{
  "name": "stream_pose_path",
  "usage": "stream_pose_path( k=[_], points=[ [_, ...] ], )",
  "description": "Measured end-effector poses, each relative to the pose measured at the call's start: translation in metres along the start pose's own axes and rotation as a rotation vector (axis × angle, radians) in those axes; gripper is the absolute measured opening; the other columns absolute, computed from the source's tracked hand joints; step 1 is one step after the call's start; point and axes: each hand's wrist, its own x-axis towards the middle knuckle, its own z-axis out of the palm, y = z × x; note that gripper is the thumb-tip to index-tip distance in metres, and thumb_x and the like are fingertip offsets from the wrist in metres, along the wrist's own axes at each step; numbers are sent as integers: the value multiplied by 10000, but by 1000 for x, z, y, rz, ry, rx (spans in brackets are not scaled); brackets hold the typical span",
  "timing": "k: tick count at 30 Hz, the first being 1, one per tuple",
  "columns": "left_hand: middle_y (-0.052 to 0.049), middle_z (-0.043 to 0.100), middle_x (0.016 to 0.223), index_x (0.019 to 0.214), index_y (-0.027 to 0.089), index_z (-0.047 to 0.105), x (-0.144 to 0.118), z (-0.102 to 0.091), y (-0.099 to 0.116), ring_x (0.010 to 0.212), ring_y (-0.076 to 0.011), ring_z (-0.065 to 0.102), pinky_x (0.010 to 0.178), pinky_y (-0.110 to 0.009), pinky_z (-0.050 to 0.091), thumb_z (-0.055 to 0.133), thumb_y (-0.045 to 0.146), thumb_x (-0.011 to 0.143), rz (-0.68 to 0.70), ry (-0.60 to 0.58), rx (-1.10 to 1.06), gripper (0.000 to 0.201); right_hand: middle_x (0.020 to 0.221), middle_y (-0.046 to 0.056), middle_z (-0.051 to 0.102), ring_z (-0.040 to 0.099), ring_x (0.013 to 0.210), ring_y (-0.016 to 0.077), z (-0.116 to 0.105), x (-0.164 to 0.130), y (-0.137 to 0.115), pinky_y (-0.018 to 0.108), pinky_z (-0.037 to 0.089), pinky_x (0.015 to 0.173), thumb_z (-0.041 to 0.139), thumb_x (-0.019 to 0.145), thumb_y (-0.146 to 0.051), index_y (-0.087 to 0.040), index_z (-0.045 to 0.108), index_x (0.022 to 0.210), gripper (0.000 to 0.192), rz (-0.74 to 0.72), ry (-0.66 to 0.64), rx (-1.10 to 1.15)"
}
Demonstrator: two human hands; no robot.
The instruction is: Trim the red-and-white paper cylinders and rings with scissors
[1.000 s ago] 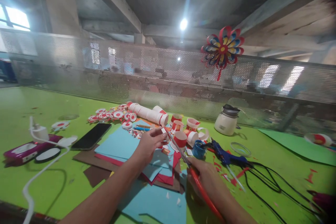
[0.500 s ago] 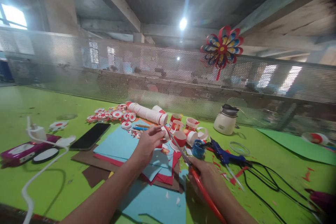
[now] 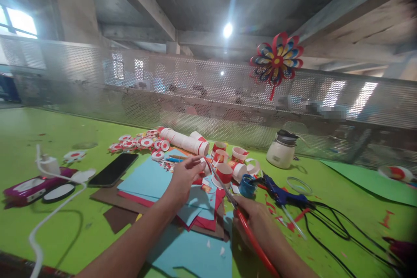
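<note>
My left hand [image 3: 183, 182] is closed in a pinch on a small red and white paper piece [image 3: 206, 168], above a stack of light blue paper [image 3: 146, 178]. My right hand [image 3: 257, 219] wraps round the red handles of a pair of scissors [image 3: 252, 239]. Its blades point up and away, with their tips at the paper piece by my left fingertips. How far the blades are apart I cannot make out. Just beyond them stand several red and white paper rings [image 3: 223, 175]. Small white scraps [image 3: 222, 251] lie on a lower blue sheet [image 3: 198, 256].
A blue glue gun [image 3: 283, 193] with black cords lies right, its nozzle by a small blue pot [image 3: 247, 186]. Behind are a white jar [image 3: 281, 152], a long white paper roll [image 3: 184, 140] and flower-like paper discs [image 3: 146, 142]. A phone [image 3: 114, 169] and white cable [image 3: 54, 221] lie left.
The whole view has shifted very slightly. Both hands hold the same things in nearly the same place.
</note>
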Motion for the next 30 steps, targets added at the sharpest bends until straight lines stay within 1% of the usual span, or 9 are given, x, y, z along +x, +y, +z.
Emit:
stream_pose_path(
  k=[8,13,18,21,24,30],
  points=[
    [-81,645,808,867,100,621,-1,2,0,698,-170,602,694,-357,510,802,229,519,-12,-10,-45,414,858,67,715,624,741,220,0,0,0,266,384,649,424,714,-148,-190,664,967,351,23,1,-14],
    [-62,634,782,854,105,633,0,1,-1,703,-167,603,712,-363,515,805,221,509,-22,-3,-46,403,823,66,720,635,722,222,-2,0,0,266,374,619,422,720,-155,-189,673,888,304,39,-24,-33],
    [-68,634,778,861,96,636,-2,2,1,709,-170,608,725,-367,515,809,227,502,-16,-1,-41,420,818,73,715,635,732,228,-1,-1,1,269,373,621,435,697,-151,-178,666,888,301,45,-23,-53],
    [-89,645,826,865,93,636,-2,2,1,721,-181,615,723,-372,516,805,245,508,1,-4,-17,423,847,69,710,632,749,216,-1,0,0,256,378,624,428,697,-147,-186,661,908,316,21,-13,-16],
    [-111,649,890,878,92,638,-1,1,-2,755,-195,618,722,-373,517,800,260,516,28,-13,34,431,834,64,707,627,734,206,-2,1,-1,247,380,625,434,693,-145,-189,660,928,329,20,-21,-4],
    [-109,647,918,903,102,642,3,-3,-8,811,-213,618,736,-374,514,790,292,530,59,2,112,444,831,75,709,626,717,217,-3,0,-2,262,383,617,434,708,-147,-176,665,931,323,42,-44,-47]
  ],
)
